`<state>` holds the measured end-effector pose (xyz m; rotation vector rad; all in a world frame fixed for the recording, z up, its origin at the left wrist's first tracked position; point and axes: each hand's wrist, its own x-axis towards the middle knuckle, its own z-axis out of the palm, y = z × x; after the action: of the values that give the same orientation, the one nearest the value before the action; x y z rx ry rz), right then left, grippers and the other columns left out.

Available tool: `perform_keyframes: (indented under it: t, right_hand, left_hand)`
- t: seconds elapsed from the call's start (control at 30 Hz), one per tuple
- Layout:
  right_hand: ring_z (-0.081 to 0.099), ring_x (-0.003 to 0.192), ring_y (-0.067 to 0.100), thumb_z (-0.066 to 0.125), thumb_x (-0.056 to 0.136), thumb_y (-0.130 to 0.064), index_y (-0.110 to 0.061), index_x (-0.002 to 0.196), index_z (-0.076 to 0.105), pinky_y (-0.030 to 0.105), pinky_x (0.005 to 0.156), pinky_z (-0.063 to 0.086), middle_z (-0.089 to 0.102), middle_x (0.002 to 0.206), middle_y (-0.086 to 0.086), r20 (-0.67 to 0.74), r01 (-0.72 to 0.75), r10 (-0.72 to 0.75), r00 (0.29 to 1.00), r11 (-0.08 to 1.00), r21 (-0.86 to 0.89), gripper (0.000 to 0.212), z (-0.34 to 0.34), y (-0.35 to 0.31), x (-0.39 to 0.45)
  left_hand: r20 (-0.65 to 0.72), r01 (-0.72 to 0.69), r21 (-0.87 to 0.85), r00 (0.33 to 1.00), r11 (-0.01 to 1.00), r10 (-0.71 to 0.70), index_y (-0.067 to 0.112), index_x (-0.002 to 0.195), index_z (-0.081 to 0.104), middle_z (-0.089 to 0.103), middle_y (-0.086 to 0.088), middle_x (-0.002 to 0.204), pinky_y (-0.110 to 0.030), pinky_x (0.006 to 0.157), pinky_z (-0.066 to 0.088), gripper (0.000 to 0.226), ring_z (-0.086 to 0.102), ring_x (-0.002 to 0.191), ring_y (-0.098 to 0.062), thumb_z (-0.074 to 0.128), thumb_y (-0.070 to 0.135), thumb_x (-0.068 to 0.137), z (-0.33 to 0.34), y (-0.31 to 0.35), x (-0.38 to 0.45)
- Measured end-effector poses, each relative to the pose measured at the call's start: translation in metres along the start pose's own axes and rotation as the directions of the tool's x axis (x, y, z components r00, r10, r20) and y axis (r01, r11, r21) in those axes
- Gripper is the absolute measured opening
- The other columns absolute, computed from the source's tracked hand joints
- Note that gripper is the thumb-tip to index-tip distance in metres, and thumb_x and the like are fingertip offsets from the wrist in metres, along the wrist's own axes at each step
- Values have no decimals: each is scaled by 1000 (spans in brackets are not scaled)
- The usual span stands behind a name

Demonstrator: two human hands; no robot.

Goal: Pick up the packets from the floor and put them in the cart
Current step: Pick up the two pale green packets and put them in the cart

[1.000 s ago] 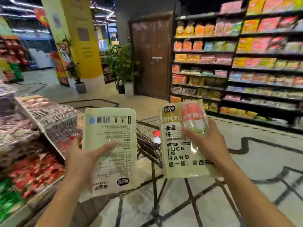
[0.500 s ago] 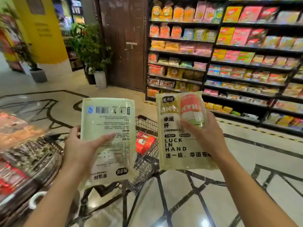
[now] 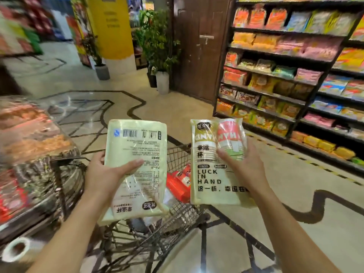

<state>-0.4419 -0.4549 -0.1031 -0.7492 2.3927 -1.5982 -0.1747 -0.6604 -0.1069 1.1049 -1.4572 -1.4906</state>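
- The left hand (image 3: 106, 174) grips a pale green packet (image 3: 136, 166), back side up with the barcode near its top edge; the thumb lies across the face and the fingers curl round the left edge.
- The right hand (image 3: 244, 170) holds a second packet (image 3: 212, 164), front side up and printed "LUCK IN HAND"; the thumb presses the face by the cups seen through the wrap, and the fingers wrap behind the right edge.
- Both packets are up in the air above the cart (image 3: 177, 219), side by side, apart from each other, with a gap between their inner edges.
- Through that gap a red pack (image 3: 178, 184) lies inside the cart basket, against its far wire wall.
- The left packet's lower edge hangs over the cart's near left rim; the right packet's lower edge hangs over its right rim.
- To the left, a display bin (image 3: 33, 154) of wrapped goods stands just beside the cart, leaving little room on that side.
- To the right, open floor (image 3: 295, 194) runs between the cart and the stocked shelves (image 3: 285, 75).
- Ahead, the floor stretches clear to a brown door (image 3: 197, 46), a potted plant (image 3: 159, 48) and a yellow pillar (image 3: 114, 30).
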Motion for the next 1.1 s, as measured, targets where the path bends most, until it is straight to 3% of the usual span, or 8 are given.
perform_keyframes:
  t: [0.2, 0.33, 0.43, 0.67, 0.77, 0.9, 1.03, 1.1]
  right_hand:
    - [74, 62, 4, 81, 60, -72, -34, 122, 53, 34, 59, 60, 73, 91, -10, 199, -32, 27, 980, 999, 21, 78, 53, 27, 89]
    - [77, 64, 11, 85, 65, -65, -31, 127, 53, 42, 62, 64, 77, 96, -3, 333, -88, 78, 940, 996, 14, 78, 101, 48, 127]
    - [79, 70, 19, 87, 66, -63, -32, 126, 51, 48, 65, 65, 78, 97, 0, 404, -123, 115, 907, 992, -7, 76, 137, 63, 144]
    - [73, 63, -1, 84, 70, -60, -41, 118, 47, 20, 47, 53, 71, 93, -14, 456, -73, 128, 881, 988, -136, 64, 206, 106, 162]
    - [73, 65, -3, 84, 72, -58, -47, 111, 45, 24, 52, 57, 72, 93, -11, 493, -63, 138, 859, 984, -167, 56, 231, 130, 169]
    - [76, 77, 12, 79, 66, -68, -38, 122, 46, 42, 70, 62, 73, 101, -6, 553, -58, 178, 814, 972, -229, 72, 265, 161, 184]
    - [73, 84, 11, 77, 65, -74, -48, 115, 38, 45, 79, 61, 71, 99, -12, 624, -47, 198, 756, 967, -250, 69, 306, 202, 206]
    - [74, 86, 14, 71, 53, -89, -40, 121, 44, 48, 81, 62, 72, 103, -8, 669, -58, 226, 708, 963, -264, 88, 332, 225, 219]
  left_hand:
    - [-208, 81, 37, 975, 996, -72, 27, 120, 63, 80, 2, 98, -35, 61, 62, 90, 79, 80, -17, 104, 41, 41, 15, -29, 32]
    - [-324, 198, 20, 929, 980, -181, 25, 110, 69, 81, 2, 91, -38, 64, 62, 77, 79, 78, -20, 102, 39, 42, 8, -66, 50]
    - [-397, 297, -4, 876, 955, -274, 19, 120, 61, 78, -2, 101, -43, 71, 62, 85, 77, 85, -26, 101, 38, 47, 2, -101, 69]
    - [-485, 437, -28, 781, 899, -395, 14, 127, 62, 74, -4, 113, -52, 94, 56, 93, 70, 103, -28, 102, 43, 48, -5, -179, 105]
    - [-469, 488, -50, 759, 871, -452, 14, 125, 61, 76, -2, 109, -48, 89, 59, 94, 73, 99, -24, 101, 45, 46, 1, -208, 115]
    - [-545, 545, -127, 660, 829, -517, 16, 112, 57, 71, 7, 89, -25, 60, 53, 77, 70, 85, -13, 102, 31, 51, 22, -246, 135]
    - [-597, 632, -113, 574, 767, -560, 15, 125, 54, 73, -3, 100, -44, 75, 61, 91, 73, 88, -27, 100, 41, 51, 47, -289, 165]
    - [-624, 649, -120, 539, 751, -565, 18, 122, 52, 73, -3, 102, -50, 80, 61, 91, 73, 89, -29, 100, 46, 49, 59, -310, 184]
